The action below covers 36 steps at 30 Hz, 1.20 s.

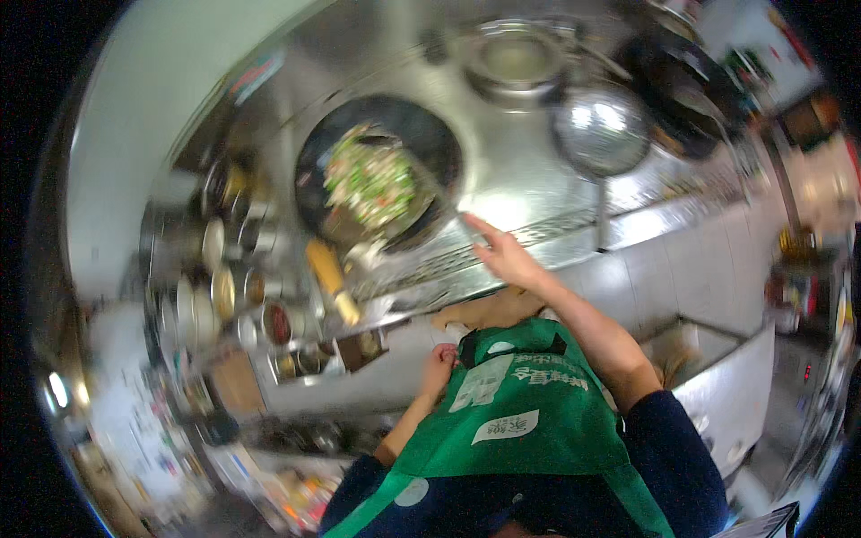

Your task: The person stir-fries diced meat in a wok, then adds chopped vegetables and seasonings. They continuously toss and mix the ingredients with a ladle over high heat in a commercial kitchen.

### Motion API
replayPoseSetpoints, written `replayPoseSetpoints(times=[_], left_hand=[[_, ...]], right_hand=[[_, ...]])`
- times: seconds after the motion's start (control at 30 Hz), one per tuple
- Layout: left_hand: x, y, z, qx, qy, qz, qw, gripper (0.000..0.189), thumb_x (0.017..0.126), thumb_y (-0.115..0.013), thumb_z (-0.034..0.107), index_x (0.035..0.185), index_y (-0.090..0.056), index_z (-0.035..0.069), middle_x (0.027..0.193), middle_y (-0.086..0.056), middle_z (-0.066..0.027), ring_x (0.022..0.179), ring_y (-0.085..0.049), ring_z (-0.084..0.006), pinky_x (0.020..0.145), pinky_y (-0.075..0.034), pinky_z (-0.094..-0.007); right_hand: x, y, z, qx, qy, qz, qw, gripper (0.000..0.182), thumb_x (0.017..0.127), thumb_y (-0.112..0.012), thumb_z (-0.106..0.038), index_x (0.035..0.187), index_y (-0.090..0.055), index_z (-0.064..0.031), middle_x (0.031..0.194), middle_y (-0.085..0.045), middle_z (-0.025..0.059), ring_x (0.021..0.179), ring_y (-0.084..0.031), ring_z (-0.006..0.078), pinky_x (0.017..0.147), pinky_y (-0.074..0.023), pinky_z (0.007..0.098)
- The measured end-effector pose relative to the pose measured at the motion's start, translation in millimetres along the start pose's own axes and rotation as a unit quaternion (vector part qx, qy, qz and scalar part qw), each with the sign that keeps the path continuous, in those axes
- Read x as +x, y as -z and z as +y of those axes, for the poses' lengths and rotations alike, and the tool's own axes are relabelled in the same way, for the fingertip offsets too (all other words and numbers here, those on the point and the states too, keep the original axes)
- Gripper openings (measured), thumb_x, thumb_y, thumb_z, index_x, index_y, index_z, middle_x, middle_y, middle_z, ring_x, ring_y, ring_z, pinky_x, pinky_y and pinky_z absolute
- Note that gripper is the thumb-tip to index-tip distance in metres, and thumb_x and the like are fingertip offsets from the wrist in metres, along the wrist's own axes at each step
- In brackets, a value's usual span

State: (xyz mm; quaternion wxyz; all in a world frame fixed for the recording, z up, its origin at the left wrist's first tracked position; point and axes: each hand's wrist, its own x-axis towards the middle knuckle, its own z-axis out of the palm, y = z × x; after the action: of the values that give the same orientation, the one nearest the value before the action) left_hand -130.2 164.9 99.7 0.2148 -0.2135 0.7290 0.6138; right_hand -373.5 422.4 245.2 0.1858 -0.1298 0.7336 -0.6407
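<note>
My right hand (506, 254) is stretched over the front of the steel stove top, thumb and forefinger apart. Its fingertips are close to the end of a metal utensil's handle (440, 191); blur hides whether they touch. The handle slants into a dark wok (437, 144). Chopped food (370, 178), pale and green with a few orange bits, is heaped inside the wok. Low at my left side, my left hand (440, 366) has curled fingers beside the green apron (538, 430). The inside of that hand is hidden.
A yellow-brown handle (326, 269) juts over the front edge by the wok. A round metal pan-like vessel (602, 131) and a steel pot (516, 60) stand farther right. Several seasoning containers (223, 290) line the left. An open bin (689, 350) stands at my right.
</note>
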Motion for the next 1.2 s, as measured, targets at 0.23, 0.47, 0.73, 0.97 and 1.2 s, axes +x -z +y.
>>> replayPoseSetpoints(times=[0.23, 0.47, 0.73, 0.97, 1.2], left_hand=[[54.5, -188.3, 180.7, 0.102, -0.151, -0.264, 0.947, 0.024, 0.093, -0.056, 0.006, 0.115, -0.058, 0.0, 0.1, -0.059, -0.0012, 0.085, -0.052, -0.0086, 0.074, -0.042, -0.0225], [79.0, -375.4, 300.6, 0.299, -0.227, -0.445, 0.813, 0.027, 0.087, -0.058, 0.004, 0.113, -0.061, 0.002, 0.108, -0.063, -0.0119, 0.091, -0.061, -0.018, 0.083, -0.048, -0.0282], [80.9, -624.1, 449.2, 0.386, -0.405, -0.602, 0.57, 0.024, 0.087, -0.058, 0.009, 0.11, -0.06, 0.002, 0.113, -0.06, -0.016, 0.104, -0.059, -0.0338, 0.089, -0.048, -0.0377], [40.1, -823.5, 554.0, 0.355, -0.366, -0.734, 0.449, 0.027, 0.088, -0.058, 0.011, 0.113, -0.06, 0.001, 0.116, -0.06, -0.0163, 0.105, -0.059, -0.0322, 0.091, -0.047, -0.0364], [16.1, -1039.8, 550.4, 0.399, -0.303, -0.77, 0.395, 0.024, 0.089, -0.057, 0.004, 0.112, -0.061, 0.001, 0.108, -0.062, -0.0111, 0.095, -0.064, -0.0192, 0.081, -0.05, -0.0277]], right_hand=[[-151.0, 165.5, -55.4, 0.391, 0.027, -0.008, 0.92, 0.052, 0.092, -0.048, -0.008, 0.142, -0.033, -0.0068, 0.072, -0.048, -0.0008, 0.049, -0.045, 0.0067, 0.044, -0.0387, 0.0246], [-301.6, 320.3, -48.8, 0.38, 0.111, 0.208, 0.895, 0.049, 0.089, -0.049, -0.007, 0.136, -0.037, -0.0005, 0.067, -0.047, -0.0019, 0.045, -0.045, 0.0058, 0.041, -0.0352, 0.0222], [-478.4, 449.4, -12.3, 0.36, 0.04, 0.645, 0.673, 0.051, 0.086, -0.048, -0.001, 0.136, -0.04, -0.005, 0.057, -0.038, -0.0031, 0.04, -0.039, 0.007, 0.037, -0.0317, 0.0218], [-570.4, 497.4, 11.9, 0.418, 0.115, 0.785, 0.442, 0.044, 0.088, -0.045, -0.007, 0.133, -0.041, -0.0089, 0.059, -0.034, -0.0033, 0.039, -0.033, 0.0077, 0.038, -0.0278, 0.0238], [-649.3, 581.2, 84.3, 0.415, 0.152, 0.832, 0.335, 0.044, 0.088, -0.045, -0.007, 0.132, -0.041, -0.0083, 0.061, -0.036, -0.0027, 0.038, -0.033, 0.0076, 0.038, -0.0286, 0.024]])
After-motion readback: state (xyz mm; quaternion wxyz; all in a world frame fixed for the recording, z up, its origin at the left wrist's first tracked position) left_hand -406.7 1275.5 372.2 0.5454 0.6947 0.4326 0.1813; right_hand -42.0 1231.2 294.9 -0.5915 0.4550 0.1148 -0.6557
